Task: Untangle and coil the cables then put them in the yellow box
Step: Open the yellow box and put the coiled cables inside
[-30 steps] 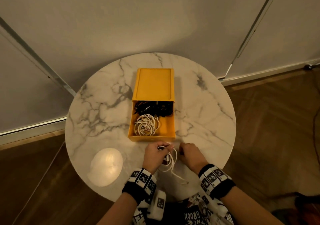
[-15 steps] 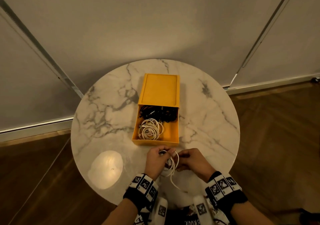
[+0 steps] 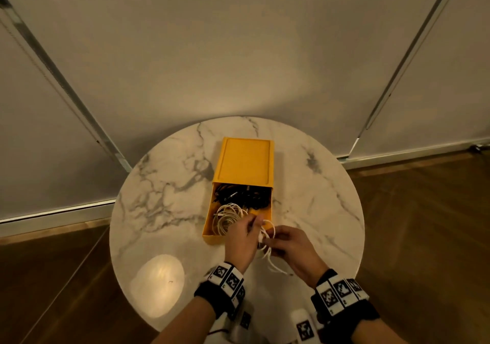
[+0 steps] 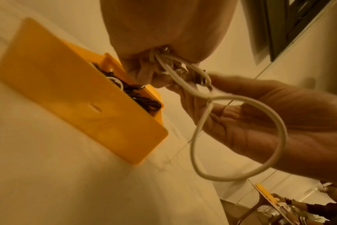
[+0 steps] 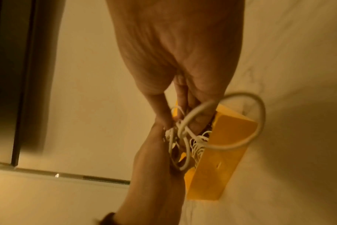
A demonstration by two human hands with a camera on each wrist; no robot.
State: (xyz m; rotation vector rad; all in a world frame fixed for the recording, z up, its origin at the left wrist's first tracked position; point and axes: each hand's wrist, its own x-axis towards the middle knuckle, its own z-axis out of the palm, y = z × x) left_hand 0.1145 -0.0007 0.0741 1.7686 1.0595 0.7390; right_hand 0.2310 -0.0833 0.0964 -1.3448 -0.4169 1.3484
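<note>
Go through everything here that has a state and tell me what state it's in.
Yellow box: open, drawer slid out.
Black cables: in the box.
White coil: in the box.
White cable: partly looped, held above the table.
Left hand: grips the cable.
Right hand: pinches the cable.

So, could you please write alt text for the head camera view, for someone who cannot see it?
Two hands, left and right, hold a looped white cable over a round marble table, just in front of an open yellow box holding a white coil and black cables.
</note>
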